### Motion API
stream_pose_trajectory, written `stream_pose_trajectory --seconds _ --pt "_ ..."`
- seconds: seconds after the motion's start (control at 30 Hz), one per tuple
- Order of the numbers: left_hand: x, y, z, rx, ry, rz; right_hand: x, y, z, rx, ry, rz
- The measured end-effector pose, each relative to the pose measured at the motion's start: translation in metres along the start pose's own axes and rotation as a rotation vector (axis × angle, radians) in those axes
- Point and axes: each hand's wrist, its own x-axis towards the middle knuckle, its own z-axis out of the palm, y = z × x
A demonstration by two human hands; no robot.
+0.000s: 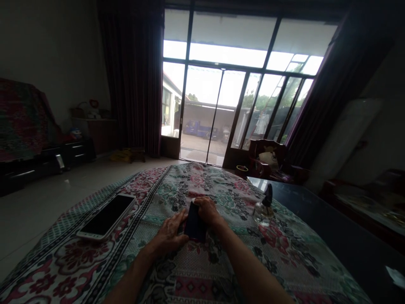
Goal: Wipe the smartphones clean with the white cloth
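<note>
A dark smartphone lies on the flowered cloth between my two hands. My left hand holds it by its left edge, fingers along the side and thumb at the near corner. Over its far right part, my right hand is closed, fingers bent down. A bit of white, which looks like a small cloth, shows at those fingertips; most of it is hidden. A larger white-framed smartphone with a black screen rests to the left, touched by neither hand.
On the right stands a clear spray bottle with a black nozzle. Beyond it is a dark glossy table. A wooden chair is near the glass doors. Low black drawers line the left wall.
</note>
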Motion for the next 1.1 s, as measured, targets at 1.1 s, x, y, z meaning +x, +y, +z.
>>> stream_pose_trajectory --seconds 1.1 --pt "0.000 -0.001 -0.006 0.028 -0.030 0.018 -0.108 -0.069 -0.008 0.180 0.204 0.016"
